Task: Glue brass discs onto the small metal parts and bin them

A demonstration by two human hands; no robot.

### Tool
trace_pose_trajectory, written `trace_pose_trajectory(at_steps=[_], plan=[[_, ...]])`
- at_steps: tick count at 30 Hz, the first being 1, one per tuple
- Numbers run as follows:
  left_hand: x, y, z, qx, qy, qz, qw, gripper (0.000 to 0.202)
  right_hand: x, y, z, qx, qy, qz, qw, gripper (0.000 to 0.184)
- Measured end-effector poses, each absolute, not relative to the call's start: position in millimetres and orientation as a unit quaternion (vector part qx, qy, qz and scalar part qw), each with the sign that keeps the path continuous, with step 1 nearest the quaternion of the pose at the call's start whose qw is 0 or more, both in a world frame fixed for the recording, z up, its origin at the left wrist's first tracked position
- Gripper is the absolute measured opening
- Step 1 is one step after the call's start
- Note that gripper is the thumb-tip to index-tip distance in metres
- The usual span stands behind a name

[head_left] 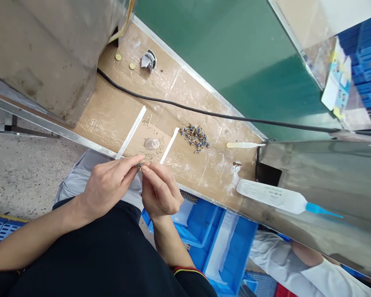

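Both hands meet at the front edge of the bench. My left hand (106,181) pinches a tiny blue and brass-coloured part (139,165) between thumb and forefinger. Against that part, the fingertips of my right hand (160,189) are pressed together; what they grip, if anything, is hidden. Just beyond the hands, a cardboard patch (157,134) between two white tape strips carries many thin dark slivers. On it sit a clear rounded lump (151,143) and a thin wooden stick (149,120). Right of the patch lies a pile of small blue and brass-coloured parts (195,137).
A black cable (179,105) crosses the bench. At right lie a white bottle with blue nozzle (272,196) and a pale slim tool (244,144). Crumpled grey-white cloth (148,60) lies at the back. Blue bins (204,222) stand below; another person's arm (306,252) is at lower right.
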State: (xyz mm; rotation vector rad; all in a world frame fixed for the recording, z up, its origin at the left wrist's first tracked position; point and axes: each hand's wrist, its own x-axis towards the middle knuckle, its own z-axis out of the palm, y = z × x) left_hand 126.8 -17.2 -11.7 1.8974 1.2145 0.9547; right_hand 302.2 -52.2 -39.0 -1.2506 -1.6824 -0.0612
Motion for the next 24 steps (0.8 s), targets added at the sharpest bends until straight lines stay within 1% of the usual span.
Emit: trace_pose_trajectory(at_steps=[7,10,12,15,17,20,24], plan=[[126.5,-16.3,-7.9,0.687,0.480,0.359,0.410,0.026,308.9,-54.4,-43.6,-0.505,-0.700,-0.016,0.505,0.056],[126.8,-16.0,-8.2,0.661,0.494,0.352,0.441,0.023,311.9,-55.7,-37.9,-0.508,-0.683,0.046,0.523,0.046],[127.8,-16.4,-9.1,0.653,0.500,0.350,0.449,0.022,312.3,-56.8,-33.9,-0.535,-0.636,0.121,0.542,0.034],[131.5,-17.4,-10.4,0.657,0.498,0.354,0.442,0.024,310.2,-58.5,-31.7,-0.572,-0.548,0.252,0.556,0.021],[135.1,-17.9,-10.9,0.664,0.492,0.363,0.431,0.027,308.6,-59.6,-33.0,-0.577,-0.505,0.307,0.563,0.013],[140.1,-19.1,-11.0,0.676,0.488,0.368,0.411,0.029,308.8,-61.2,-36.1,-0.575,-0.469,0.335,0.580,0.006],[142.0,-22.4,-10.6,0.685,0.483,0.357,0.412,0.030,312.5,-63.1,-36.9,-0.573,-0.450,0.355,0.586,0.002]])
